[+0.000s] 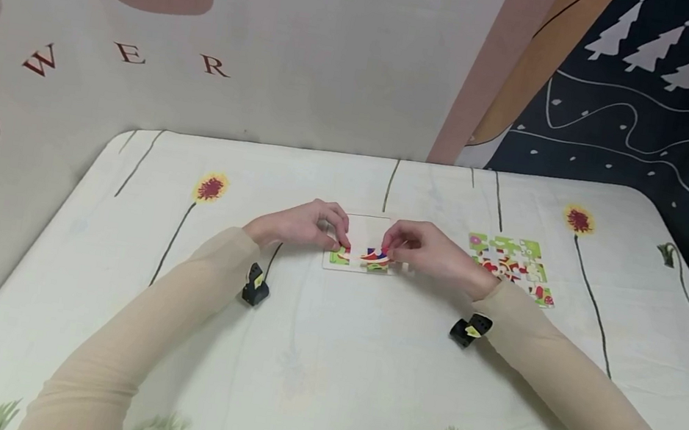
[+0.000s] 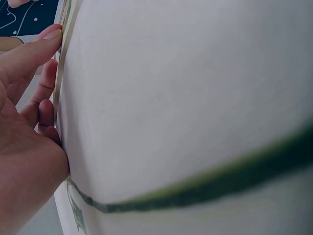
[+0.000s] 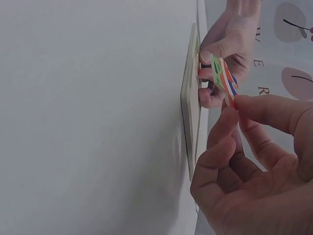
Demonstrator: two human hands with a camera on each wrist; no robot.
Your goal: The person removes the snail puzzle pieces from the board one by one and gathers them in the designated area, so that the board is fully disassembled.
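A shallow puzzle tray (image 1: pixel 371 228) with a pale base lies at the middle of the table. My right hand (image 1: pixel 428 254) pinches a colourful puzzle piece (image 3: pixel 224 78) between thumb and finger, tilted above the tray. Blue, red, white and green show on that piece. At the tray's left side, my left hand (image 1: pixel 309 226) rests its fingertips on a green-and-red puzzle piece (image 1: pixel 340 255) in the lower left corner. In the left wrist view the left thumb (image 2: pixel 41 51) reaches to the tray's edge; the piece there is mostly hidden.
Right of the tray lies a group of loose puzzle pieces (image 1: pixel 516 249), partly behind the right forearm. The tablecloth (image 1: pixel 323 360) is white with printed flowers. A printed cloth wall (image 1: pixel 309 91) stands behind the table. Small black cameras hang at both wrists.
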